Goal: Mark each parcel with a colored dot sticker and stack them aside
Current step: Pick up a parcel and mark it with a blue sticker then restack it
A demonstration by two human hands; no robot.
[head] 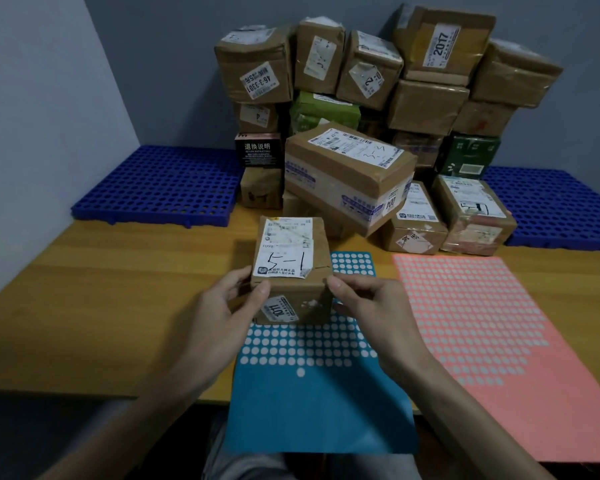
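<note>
A small brown cardboard parcel (291, 271) sits between both hands near the middle of the front edge of the wooden desk (101, 306), over the far half of a blue sticker sheet (319, 393) that overhangs that edge. Whether the parcel's base rests on the sheet or hangs just above it cannot be told. The left hand (222, 306) grips its left side, thumb on the near face and fingers curled round the side. The right hand (371, 306) pinches the right top edge between thumb and fingertips. A white shipping label (286, 247) with handwritten marks covers the top, and no coloured dot shows on the faces in view.

A pink sticker sheet (499, 341) lies just right of the blue one, reaching the front right corner. A pile of cardboard parcels (361, 98) stands along the back edge, between blue perforated plastic mats (160, 185) at the back left and back right corners.

The step in hand looks like presenting this parcel for marking. The next move probably calls for setting it down steady or holding it one-handed, freeing the other hand to peel a dot and press it onto a bare patch of cardboard before it goes aside.
</note>
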